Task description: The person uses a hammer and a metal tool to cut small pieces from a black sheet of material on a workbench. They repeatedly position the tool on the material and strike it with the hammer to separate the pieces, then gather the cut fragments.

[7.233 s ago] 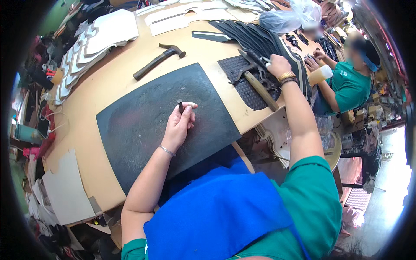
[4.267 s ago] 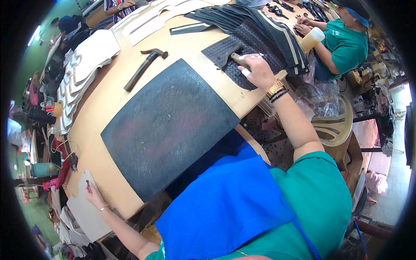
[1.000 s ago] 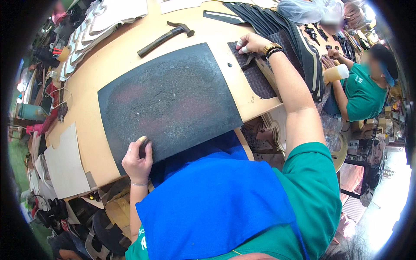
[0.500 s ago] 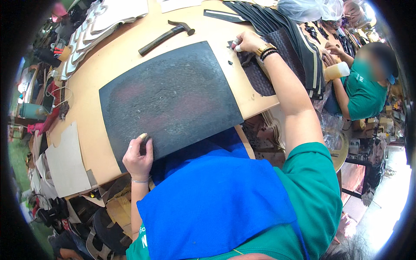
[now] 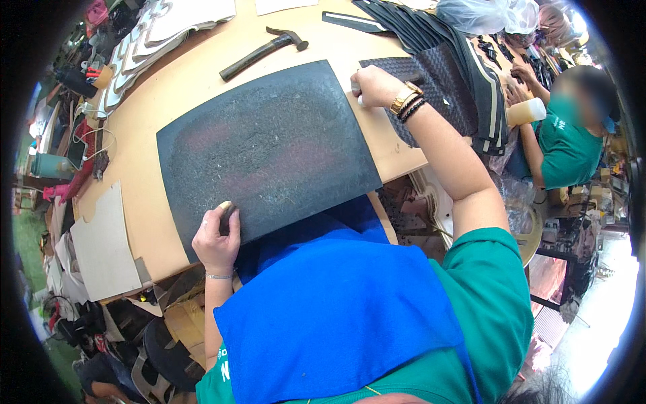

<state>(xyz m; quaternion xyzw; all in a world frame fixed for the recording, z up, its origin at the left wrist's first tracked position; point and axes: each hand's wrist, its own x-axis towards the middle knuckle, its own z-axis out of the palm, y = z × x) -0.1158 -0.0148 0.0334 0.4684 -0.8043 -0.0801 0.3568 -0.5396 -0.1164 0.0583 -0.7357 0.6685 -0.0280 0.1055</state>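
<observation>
A black rectangular mat (image 5: 269, 148) with a worn, scuffed middle lies on the table before me. At its near left edge is my left hand (image 5: 217, 241), fingers curled in a pinch around a small dark bit I cannot make out. My right hand (image 5: 378, 89) is closed just beyond the mat's far right side, with white wrapping on its fingertips. Whatever it holds is hidden. Beside it are dark woven-textured pieces (image 5: 445, 84), partly covered by my hand and forearm. A hammer (image 5: 262, 55) with a dark handle rests past the mat's far edge.
Dark strips with pale lines (image 5: 471, 74) fan out at the far right, near a clear plastic bag (image 5: 488, 15). Stacked pale cut pieces (image 5: 151, 40) lie far left; a grey board (image 5: 106, 246) sits near left. A co-worker in green (image 5: 572, 145) works at the right, by a pale bottle (image 5: 526, 112).
My right hand has come nearer and slightly left, its fingers now more tightly closed. The woven piece beside it shows more openly. My left hand stays almost where it was.
</observation>
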